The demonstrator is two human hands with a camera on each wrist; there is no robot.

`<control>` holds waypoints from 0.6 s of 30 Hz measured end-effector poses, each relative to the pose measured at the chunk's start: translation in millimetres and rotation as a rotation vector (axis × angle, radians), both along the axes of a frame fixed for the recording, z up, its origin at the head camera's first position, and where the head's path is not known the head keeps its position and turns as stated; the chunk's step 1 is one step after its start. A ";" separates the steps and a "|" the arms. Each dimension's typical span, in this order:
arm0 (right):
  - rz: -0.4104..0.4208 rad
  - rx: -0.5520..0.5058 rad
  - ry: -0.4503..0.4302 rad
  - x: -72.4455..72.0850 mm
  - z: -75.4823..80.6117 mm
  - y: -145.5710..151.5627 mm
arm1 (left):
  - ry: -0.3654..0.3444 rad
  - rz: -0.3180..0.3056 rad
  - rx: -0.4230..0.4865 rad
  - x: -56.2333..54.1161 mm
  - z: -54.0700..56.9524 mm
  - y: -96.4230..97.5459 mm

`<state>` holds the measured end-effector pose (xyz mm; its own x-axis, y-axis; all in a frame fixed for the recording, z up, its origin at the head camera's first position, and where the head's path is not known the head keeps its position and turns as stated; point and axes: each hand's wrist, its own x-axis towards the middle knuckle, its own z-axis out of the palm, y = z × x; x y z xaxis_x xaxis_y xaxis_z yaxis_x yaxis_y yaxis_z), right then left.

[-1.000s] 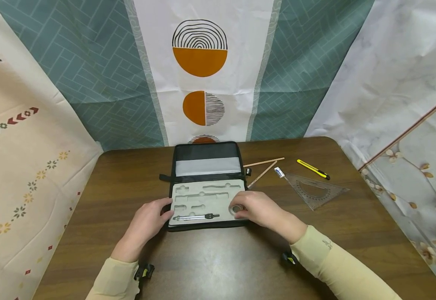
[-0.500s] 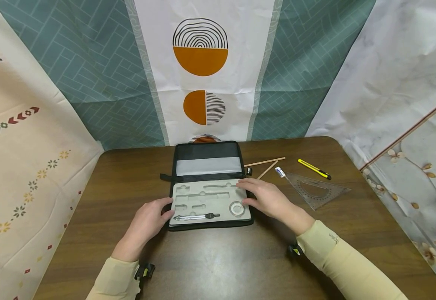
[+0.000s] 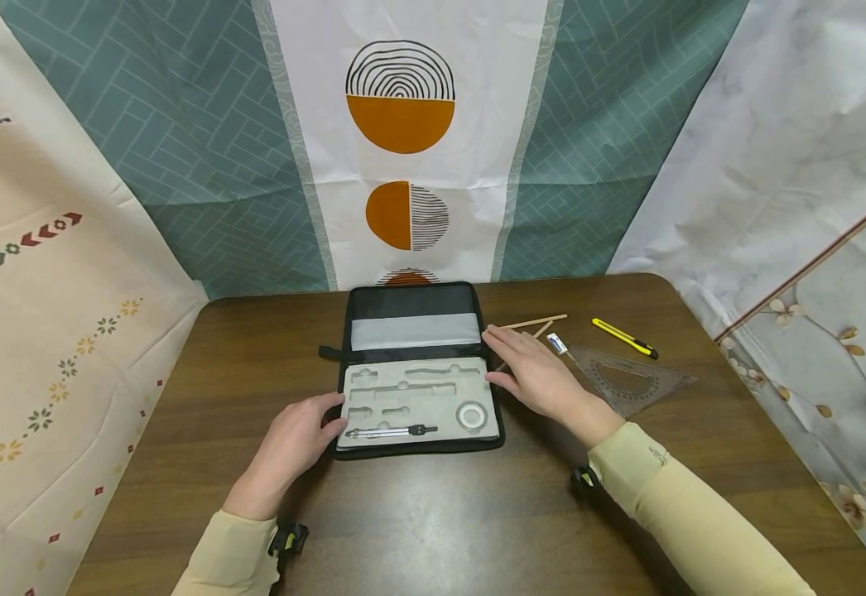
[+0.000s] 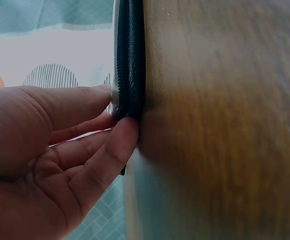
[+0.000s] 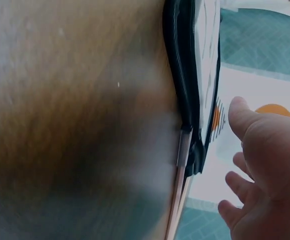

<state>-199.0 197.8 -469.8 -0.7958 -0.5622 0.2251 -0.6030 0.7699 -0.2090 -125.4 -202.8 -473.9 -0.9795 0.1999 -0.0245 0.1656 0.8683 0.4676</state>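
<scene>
An unzipped black case (image 3: 421, 451) lies spread flat, its grey foam insert (image 3: 433, 406) cut with shaped slots. In the front slot rests a drawing compass (image 3: 392, 431); a pale round ring (image 3: 472, 415) sits in the circular recess at front right. My left hand (image 3: 295, 443) touches the case's left edge with thumb and fingertips, and the left wrist view has them against its zipped side (image 4: 130, 65). Fingers extended, my right hand (image 3: 541, 372) hovers by the case's right edge near the hinge, holding nothing. In the right wrist view its thumb stands apart from the case.
Two thin wooden sticks (image 3: 533, 320) lie right of the case, partly behind my right hand. Beyond them are a small white eraser (image 3: 556, 343), a clear set square (image 3: 630, 381) and a yellow utility knife (image 3: 624, 338). A patterned curtain (image 3: 403, 207) hangs at the table's back edge.
My right hand has let go of the round ring, leaving it in its recess, and moved up and right past the case's edge. The left hand has stayed in place.
</scene>
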 end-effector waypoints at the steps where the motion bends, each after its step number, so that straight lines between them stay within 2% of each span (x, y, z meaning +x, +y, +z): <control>1: -0.003 0.004 -0.001 -1.8 -0.2 0.8 | 0.001 -0.001 -0.002 0.1 -0.3 -0.2; 10: -0.012 0.034 -0.004 -20.6 -2.8 6.6 | -0.015 0.005 0.012 1.2 -2.0 -1.2; 18: -0.030 0.058 -0.021 -31.2 -2.6 7.3 | -0.018 0.004 0.001 0.9 -0.2 -0.4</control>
